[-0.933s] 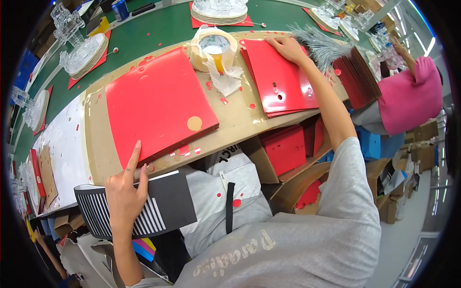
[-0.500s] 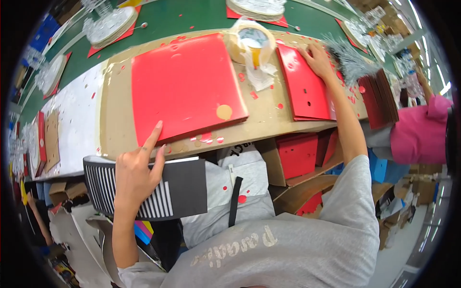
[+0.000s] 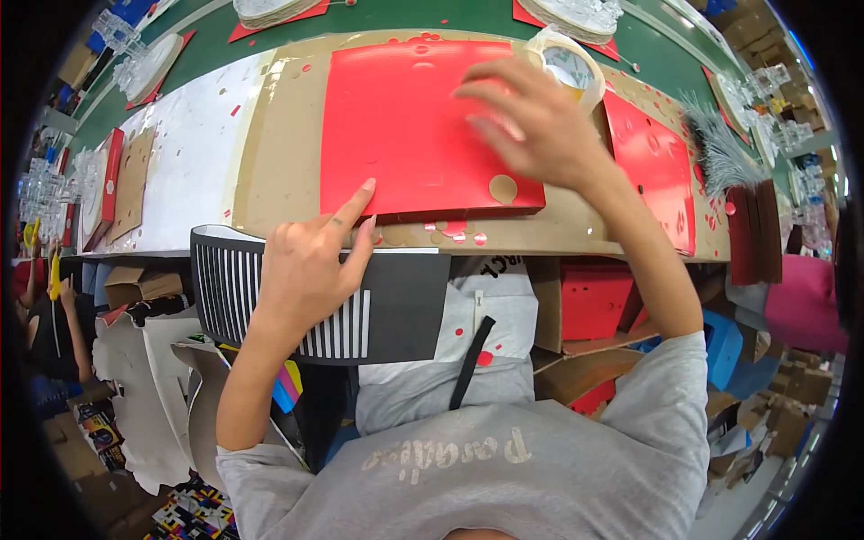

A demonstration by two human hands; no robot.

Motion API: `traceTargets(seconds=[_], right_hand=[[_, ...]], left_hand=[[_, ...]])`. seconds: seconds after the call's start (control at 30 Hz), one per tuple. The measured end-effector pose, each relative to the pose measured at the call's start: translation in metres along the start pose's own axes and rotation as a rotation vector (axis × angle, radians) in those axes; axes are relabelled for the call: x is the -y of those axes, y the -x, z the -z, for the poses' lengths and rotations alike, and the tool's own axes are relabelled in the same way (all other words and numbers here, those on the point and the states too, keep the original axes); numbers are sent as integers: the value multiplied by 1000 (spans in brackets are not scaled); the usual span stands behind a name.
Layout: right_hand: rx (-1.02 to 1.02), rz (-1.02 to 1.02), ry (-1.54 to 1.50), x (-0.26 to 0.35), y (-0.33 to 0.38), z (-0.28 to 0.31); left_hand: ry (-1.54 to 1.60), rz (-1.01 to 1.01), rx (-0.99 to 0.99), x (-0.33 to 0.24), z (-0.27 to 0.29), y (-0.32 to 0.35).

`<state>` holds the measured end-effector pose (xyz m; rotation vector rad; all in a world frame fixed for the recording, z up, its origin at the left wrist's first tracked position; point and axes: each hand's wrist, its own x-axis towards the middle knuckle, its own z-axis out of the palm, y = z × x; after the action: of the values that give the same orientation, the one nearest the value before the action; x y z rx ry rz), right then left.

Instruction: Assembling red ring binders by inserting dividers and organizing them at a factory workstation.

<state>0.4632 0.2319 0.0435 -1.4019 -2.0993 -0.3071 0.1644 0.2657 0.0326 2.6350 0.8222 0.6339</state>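
Note:
A large glossy red card stack [image 3: 405, 117] lies on the brown board in front of me, with a tan round spot near its front right corner. My left hand [image 3: 310, 270] is open, its index fingertip touching the stack's front edge and its thumb stretched out beside it. Beneath that hand and wrist is a black sheet with white stripes [image 3: 405, 306]. My right hand [image 3: 540, 126] hangs over the right part of the stack, fingers apart and slightly blurred, with nothing seen in it. Right of it lies a second red stack [image 3: 652, 171] with small holes.
A wide tape roll [image 3: 580, 76] stands behind my right hand. Silvery bristles [image 3: 720, 148] and dark red boards [image 3: 754, 236] are at the right. Red punched discs [image 3: 450, 229] litter the brown board [image 3: 279, 153]. Below the table edge, a carton holds red pieces [image 3: 596, 301].
My right hand has left the second red stack and swung left over the large one. My left index finger stays at the large stack's front edge. The whole view has shifted.

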Motion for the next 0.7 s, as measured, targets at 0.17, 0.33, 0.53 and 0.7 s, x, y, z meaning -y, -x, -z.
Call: traceTargets(seconds=[0.17, 0.33, 0.53, 0.7], right_hand=[[23, -111, 84, 1, -10, -52], [74, -94, 99, -7, -12, -61], [78, -72, 23, -15, -23, -59], [236, -170, -26, -17, -32, -55]], left_hand=[[-84, -70, -47, -1, -4, -7], [-219, -140, -52, -7, -9, -8], [-151, -217, -145, -4, -16, -11], [-48, -141, -97, -1, -18, -10]])
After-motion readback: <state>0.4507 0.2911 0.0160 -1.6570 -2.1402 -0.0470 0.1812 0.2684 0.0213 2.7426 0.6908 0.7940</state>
